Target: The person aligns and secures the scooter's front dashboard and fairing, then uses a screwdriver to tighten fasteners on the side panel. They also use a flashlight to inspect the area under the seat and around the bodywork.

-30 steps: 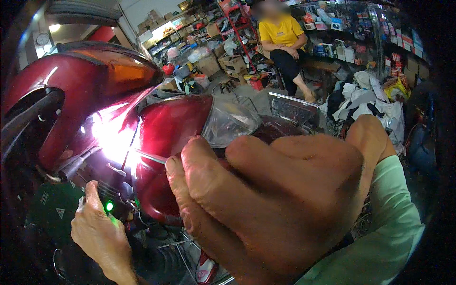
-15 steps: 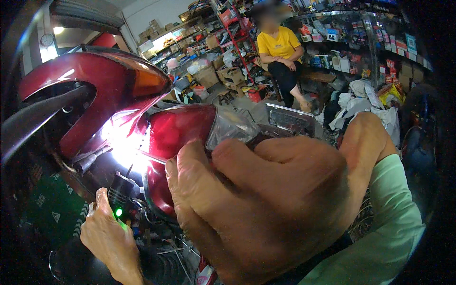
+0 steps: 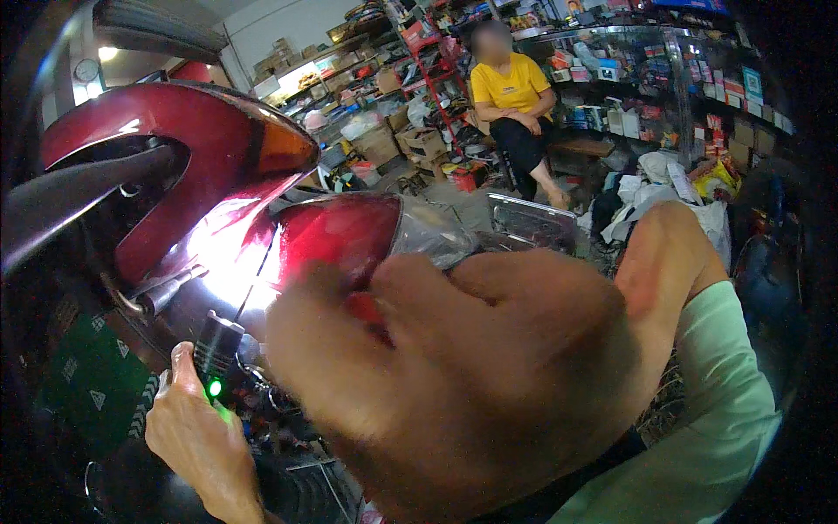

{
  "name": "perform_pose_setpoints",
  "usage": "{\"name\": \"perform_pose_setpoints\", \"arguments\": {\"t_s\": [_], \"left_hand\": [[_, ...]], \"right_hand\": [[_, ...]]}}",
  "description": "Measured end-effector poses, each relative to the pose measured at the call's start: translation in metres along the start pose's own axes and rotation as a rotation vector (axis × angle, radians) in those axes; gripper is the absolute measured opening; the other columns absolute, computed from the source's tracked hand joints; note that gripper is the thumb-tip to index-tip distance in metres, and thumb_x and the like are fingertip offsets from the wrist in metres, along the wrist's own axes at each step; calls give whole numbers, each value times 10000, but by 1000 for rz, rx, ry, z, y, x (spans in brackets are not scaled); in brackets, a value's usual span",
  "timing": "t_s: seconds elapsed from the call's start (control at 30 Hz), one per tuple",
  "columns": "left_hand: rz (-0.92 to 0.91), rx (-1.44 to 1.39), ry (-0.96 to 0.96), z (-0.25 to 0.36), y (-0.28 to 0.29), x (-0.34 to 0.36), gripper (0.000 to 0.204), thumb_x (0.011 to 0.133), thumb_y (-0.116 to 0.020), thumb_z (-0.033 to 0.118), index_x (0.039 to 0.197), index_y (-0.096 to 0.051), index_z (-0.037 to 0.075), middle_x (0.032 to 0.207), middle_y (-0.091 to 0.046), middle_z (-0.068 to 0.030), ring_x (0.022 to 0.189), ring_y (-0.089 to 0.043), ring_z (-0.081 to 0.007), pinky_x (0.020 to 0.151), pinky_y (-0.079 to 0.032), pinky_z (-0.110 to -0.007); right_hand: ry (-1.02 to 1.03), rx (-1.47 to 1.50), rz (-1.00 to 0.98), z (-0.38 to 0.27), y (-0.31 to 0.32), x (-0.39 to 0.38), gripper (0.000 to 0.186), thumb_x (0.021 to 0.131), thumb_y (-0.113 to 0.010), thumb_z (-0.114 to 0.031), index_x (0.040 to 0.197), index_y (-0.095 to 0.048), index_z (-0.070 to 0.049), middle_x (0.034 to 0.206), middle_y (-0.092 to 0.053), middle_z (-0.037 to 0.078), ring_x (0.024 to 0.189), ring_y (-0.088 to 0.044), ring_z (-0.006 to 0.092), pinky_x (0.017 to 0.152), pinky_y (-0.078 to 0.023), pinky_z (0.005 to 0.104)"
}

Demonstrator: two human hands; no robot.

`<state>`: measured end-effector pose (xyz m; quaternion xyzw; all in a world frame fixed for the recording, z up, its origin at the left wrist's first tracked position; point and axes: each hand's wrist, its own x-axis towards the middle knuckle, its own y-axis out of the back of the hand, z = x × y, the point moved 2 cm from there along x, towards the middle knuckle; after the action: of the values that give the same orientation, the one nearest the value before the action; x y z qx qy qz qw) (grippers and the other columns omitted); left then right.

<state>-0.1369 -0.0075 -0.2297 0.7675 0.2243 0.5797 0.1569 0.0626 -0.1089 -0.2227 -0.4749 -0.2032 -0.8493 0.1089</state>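
My left hand point(image 3: 201, 445) is wrapped around a black flashlight point(image 3: 216, 348) with a small green light on its side. Its bright beam glares on the red body panels of a motorcycle point(image 3: 336, 231), washing out detail there. Close to the camera, my right hand point(image 3: 471, 375) is curled and blurred in front of the red panels. Its fingertips are hidden or smeared, so what they hold does not show. A thin dark line point(image 3: 258, 278) stands above the flashlight; I cannot tell what it is. An orange lens point(image 3: 285, 147) marks the upper red cowl.
A person in a yellow shirt point(image 3: 511, 87) sits across the room, hands in lap. Shelves and a glass display case point(image 3: 611, 79) hold many small boxes. Cartons point(image 3: 375, 144) and a pile of cloths point(image 3: 655, 183) lie around. A green mat point(image 3: 92, 375) is at the left.
My right hand has shifted slightly left and blurred; the thin metal rod seen at its fingertips before is out of sight. The flashlight stays in my left hand, tilted a little differently.
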Motion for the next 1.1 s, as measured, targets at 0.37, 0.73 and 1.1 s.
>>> {"name": "perform_pose_setpoints", "arguments": {"t_s": [0.37,0.73,1.1], "left_hand": [[53,-286,61,-10,-23,-6,187,832,-487,156,847,-593,3,799,-630,-175,751,-603,-352,657,-462,-441],[60,-179,39,-9,-17,-11,219,742,-530,62,945,-578,-4,816,-615,-202,795,-585,-395,678,-444,-472],[38,-332,31,-6,-15,-18,433,680,-585,71,1109,-560,120,840,-611,-136,770,-597,-358,650,-453,-472]], "right_hand": [[5,6,115,4,2,12,149,632,-599,-182,711,-538,-72,763,-531,43,482,-490,111,345,-317,242],[-87,-45,89,3,-2,19,91,628,-603,-75,660,-518,-82,770,-521,34,477,-489,122,370,-339,294],[-40,52,7,5,7,-5,156,690,-710,-11,747,-568,20,784,-595,138,573,-600,177,484,-485,263]]}}
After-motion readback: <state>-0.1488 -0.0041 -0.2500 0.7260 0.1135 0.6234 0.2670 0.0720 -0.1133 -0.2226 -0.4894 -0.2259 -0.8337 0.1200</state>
